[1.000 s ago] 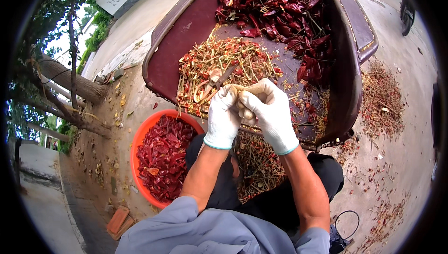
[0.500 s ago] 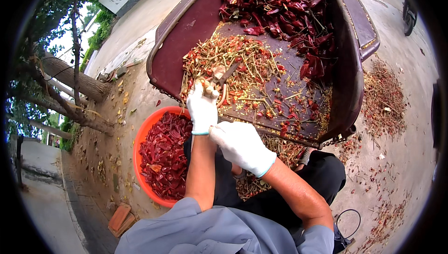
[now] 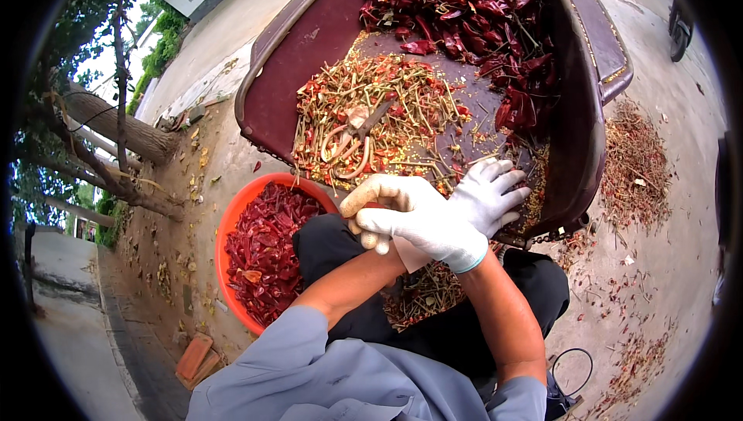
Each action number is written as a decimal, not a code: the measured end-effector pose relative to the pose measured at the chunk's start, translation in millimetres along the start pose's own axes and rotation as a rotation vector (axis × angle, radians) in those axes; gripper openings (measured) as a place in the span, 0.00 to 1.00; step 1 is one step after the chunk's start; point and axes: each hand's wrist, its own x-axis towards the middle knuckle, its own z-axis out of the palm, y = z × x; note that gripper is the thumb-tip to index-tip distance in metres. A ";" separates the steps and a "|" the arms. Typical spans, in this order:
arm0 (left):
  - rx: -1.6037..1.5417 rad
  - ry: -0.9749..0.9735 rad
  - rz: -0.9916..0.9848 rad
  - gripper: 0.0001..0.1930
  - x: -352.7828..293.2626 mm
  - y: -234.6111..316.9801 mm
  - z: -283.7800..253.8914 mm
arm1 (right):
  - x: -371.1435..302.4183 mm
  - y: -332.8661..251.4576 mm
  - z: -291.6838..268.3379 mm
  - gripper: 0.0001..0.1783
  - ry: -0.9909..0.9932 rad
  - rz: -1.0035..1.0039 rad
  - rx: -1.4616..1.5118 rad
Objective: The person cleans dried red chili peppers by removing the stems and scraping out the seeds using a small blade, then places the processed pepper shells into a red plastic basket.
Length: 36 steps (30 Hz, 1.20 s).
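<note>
Head view, only one. Both hands gloved white, crossed at frame centre, just below the tray's near edge. Forearms cross: the arm from lower right ends in the right hand, fingers pointing left; the arm from the grey sleeve at lower left runs under it and ends in the left hand, upper right of the pair, fingers spread & pointing up-right, resting at the tray edge. Left hand open, nothing held as far as seen. Right hand fingers curled, lying over the left wrist/glove cuff; can't tell if it grips the glove or just rests.

Scissors lie loose on the tray, centre-upper frame, on top of the stem pile. No hand on them, apart from both hands. Long axis diagonal: handles lower left, blades pointing upper right. Handle loops pale/pinkish, blades look near closed.

Tray: big, dark maroon, fills upper centre-right. Whole dried chillies heaped at its top end, dark red. Stems & seeds in the middle, green-yellow w/ red bits.

Orange basin at left centre on the ground, just beside the person's knee, full of cut red chillies. Person sits in dark trousers, stem bits in lap. More stem litter on the concrete at right. Tree trunk upper left, bricks lower left.
</note>
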 end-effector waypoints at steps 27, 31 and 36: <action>0.464 -0.370 -0.477 0.13 95.6 -115.1 7.8 | -7.0 -21.7 -14.4 0.12 0.393 -0.094 0.036; 0.300 -0.296 -0.600 0.11 84.2 -116.1 -6.9 | -8.4 -18.3 -23.4 0.13 0.486 -0.116 -0.059; -0.358 0.140 -0.800 0.11 44.0 -107.1 -63.7 | -8.0 -17.9 -23.9 0.13 0.751 -0.258 0.033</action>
